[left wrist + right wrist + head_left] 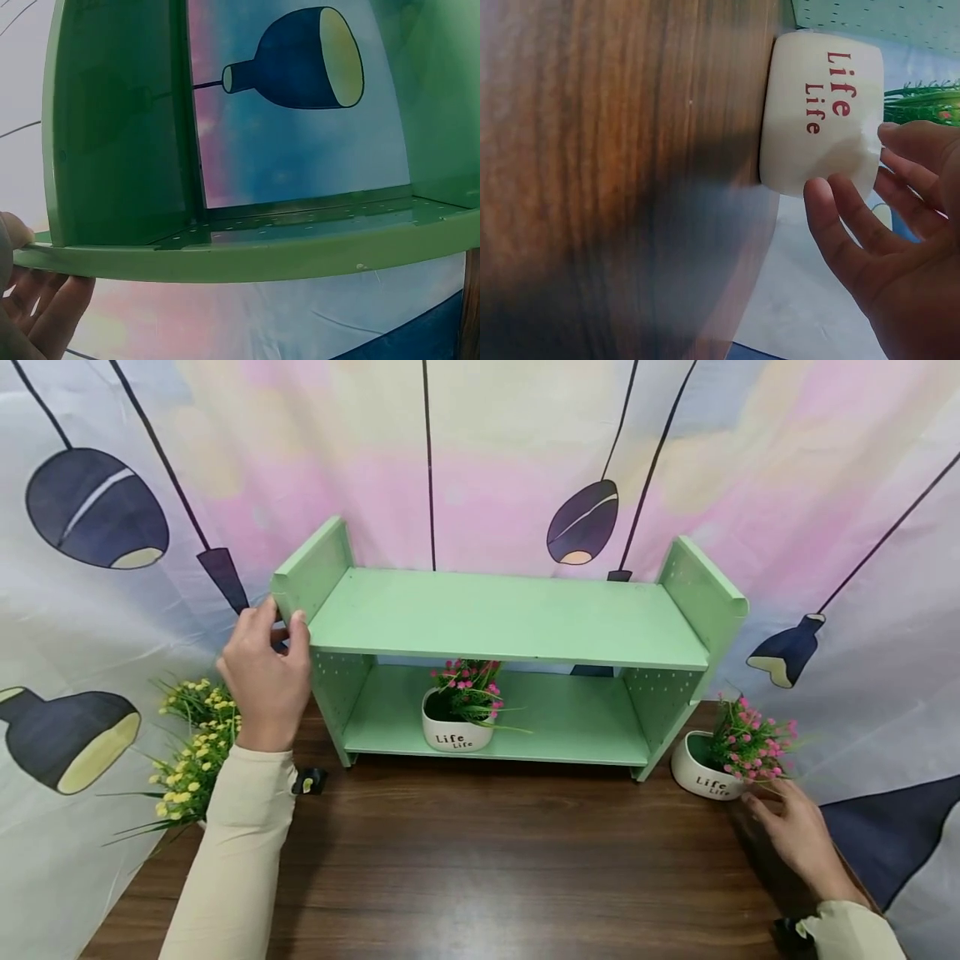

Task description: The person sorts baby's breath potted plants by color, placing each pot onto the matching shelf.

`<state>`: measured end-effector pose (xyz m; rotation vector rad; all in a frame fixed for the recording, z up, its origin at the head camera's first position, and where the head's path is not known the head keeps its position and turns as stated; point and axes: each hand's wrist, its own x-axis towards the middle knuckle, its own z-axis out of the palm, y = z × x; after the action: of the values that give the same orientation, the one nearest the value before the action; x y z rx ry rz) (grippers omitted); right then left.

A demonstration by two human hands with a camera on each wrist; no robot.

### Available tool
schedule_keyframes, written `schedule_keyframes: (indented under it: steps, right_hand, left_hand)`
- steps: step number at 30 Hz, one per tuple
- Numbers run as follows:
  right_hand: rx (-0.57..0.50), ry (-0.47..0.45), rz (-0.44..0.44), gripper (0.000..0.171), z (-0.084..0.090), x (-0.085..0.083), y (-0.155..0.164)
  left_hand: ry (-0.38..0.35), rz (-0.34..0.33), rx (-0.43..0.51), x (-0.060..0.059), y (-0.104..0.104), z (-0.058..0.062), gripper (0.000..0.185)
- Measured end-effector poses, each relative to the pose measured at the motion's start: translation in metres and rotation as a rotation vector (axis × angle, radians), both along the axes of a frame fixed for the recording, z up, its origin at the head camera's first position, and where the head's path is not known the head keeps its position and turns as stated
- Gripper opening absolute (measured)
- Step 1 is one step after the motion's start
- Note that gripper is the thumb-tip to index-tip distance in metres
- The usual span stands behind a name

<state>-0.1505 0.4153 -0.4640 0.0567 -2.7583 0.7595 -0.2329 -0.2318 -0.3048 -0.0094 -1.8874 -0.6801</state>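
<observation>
Here's the shelf [510, 618], upright on the table [487, 860], long axis running left to right, open front facing me. Off its right end stands the pot [701, 777], "Life" lettering my way, long axis slanting so its right end sits a touch nearer; pink flowers [757, 739] lean out over that end. My left hand [266, 681] is clamped on the shelf's left side panel [315, 572], thumb on one side, fingers on the other, forearm stretched forward. In from the lower right comes my right hand [802, 835], fingers apart and loosely bent at the pot's right end; whether they press it, I can't tell. Count them up: one shelf, with two boards [487, 614]; two white pots with pink flowers, the second pot [457, 731] upright on the lower board [570, 710], its lettering forward too; and one clump of yellow flowers [195, 743], left of my left forearm.
</observation>
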Motion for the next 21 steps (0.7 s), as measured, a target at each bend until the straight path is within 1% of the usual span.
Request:
schedule_keyframes:
  steps: [3, 6, 10, 15, 21]
  right_hand:
    - [0.000, -0.028, 0.006, 0.026, 0.001, -0.005, 0.000]
    - [0.007, -0.025, -0.006, 0.024, 0.002, -0.010, 0.000]
    - [0.008, -0.014, -0.044, 0.024, 0.002, -0.015, 0.001]
    - [-0.005, -0.046, -0.087, 0.028, 0.003, -0.018, 0.000]
    - [0.017, -0.064, -0.105, 0.028, 0.005, -0.018, -0.003]
  left_hand:
    - [0.006, 0.003, 0.003, 0.000, 0.000, 0.000, 0.026]
    - [0.008, 0.007, 0.009, 0.000, 0.000, -0.001, 0.025]
    - [0.006, 0.012, 0.011, -0.002, 0.001, -0.001, 0.024]
    - [-0.005, 0.005, 0.005, 0.000, 0.001, -0.002, 0.025]
    - [-0.003, 0.008, 0.003, 0.002, 0.001, -0.001, 0.025]
